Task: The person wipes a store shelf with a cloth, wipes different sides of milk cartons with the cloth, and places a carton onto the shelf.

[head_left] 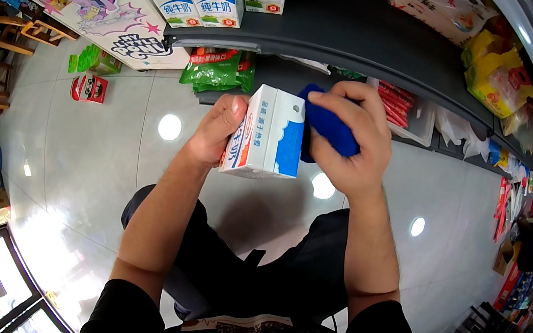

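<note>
From where I stand, milk boxes [215,1] sit side by side on the shelf [348,24], perhaps to save room. In front of the shelf, the left hand [217,129] grips a tilted carton [285,138], thumb pressed on, other fingers hidden from me; that seemingly frees its right end. There, bent fingers of the right hand [358,142] pinch a blue cloth [334,132], bunched probably for grip.

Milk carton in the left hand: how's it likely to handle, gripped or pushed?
The milk carton is probably stiff: its edges look straight in the left hand. Flat faces suggest sliding, not rolling. Smooth printed sides may be slightly slippery.
</note>
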